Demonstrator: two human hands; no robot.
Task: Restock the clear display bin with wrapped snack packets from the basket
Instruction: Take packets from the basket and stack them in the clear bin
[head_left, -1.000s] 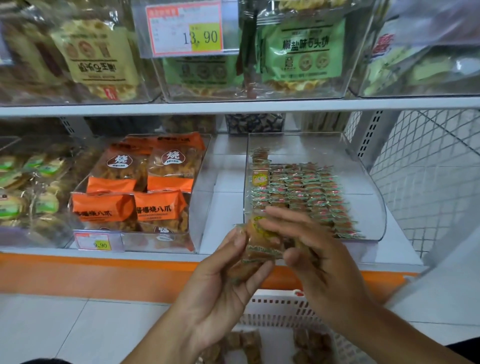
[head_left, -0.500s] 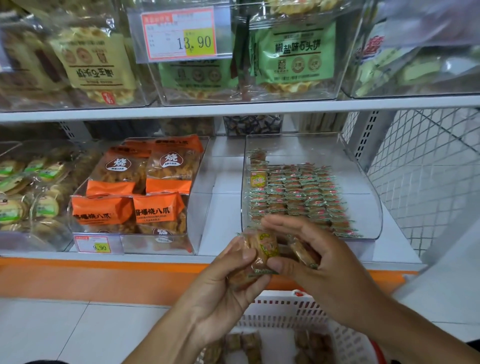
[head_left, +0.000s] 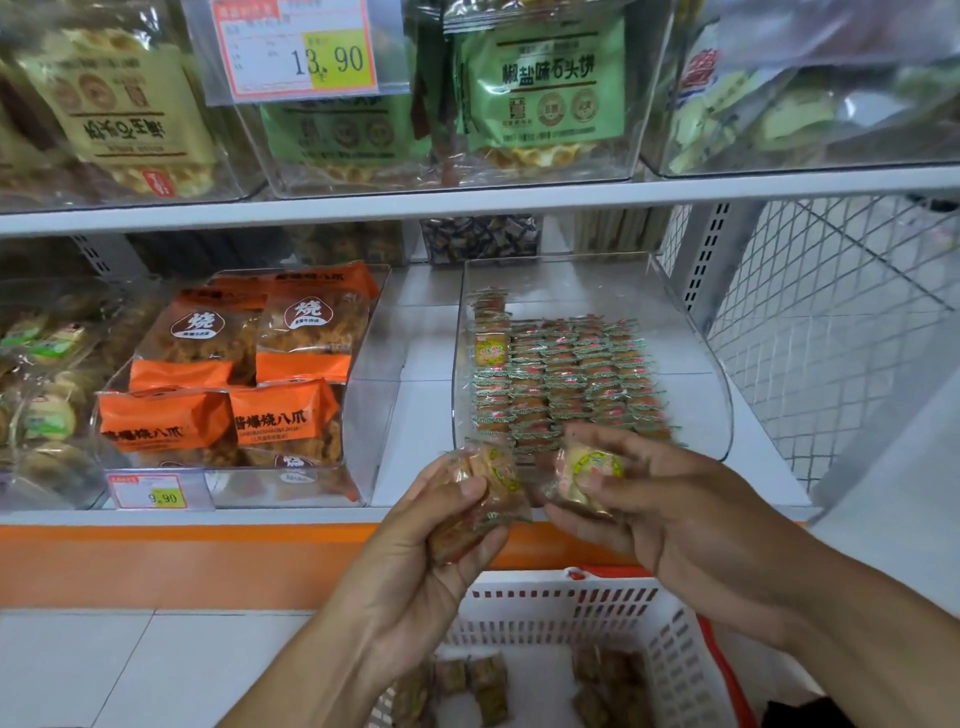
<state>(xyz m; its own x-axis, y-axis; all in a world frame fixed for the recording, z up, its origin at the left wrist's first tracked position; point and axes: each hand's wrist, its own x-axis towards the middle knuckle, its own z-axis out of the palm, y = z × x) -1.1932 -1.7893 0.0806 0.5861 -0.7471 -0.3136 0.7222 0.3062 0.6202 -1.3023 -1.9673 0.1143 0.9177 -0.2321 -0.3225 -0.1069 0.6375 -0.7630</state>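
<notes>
Clear acrylic display bin (head_left: 691, 332) on the lower shelf: rows of small green-and-red wrapped snack packets (head_left: 566, 379), too many to count. Left hand (head_left: 415, 551) grips a stack of clear-wrapped packets (head_left: 483, 499), count unclear; right hand (head_left: 670, 514) pinches one packet with a round yellow label (head_left: 587, 473), both in front of the bin. White slotted plastic basket (head_left: 561, 608) below holds more packets. Price tags: "13.90" (head_left: 296, 49), "9.90" (head_left: 156, 491). Orange bags (head_left: 228, 384): four visible.
</notes>
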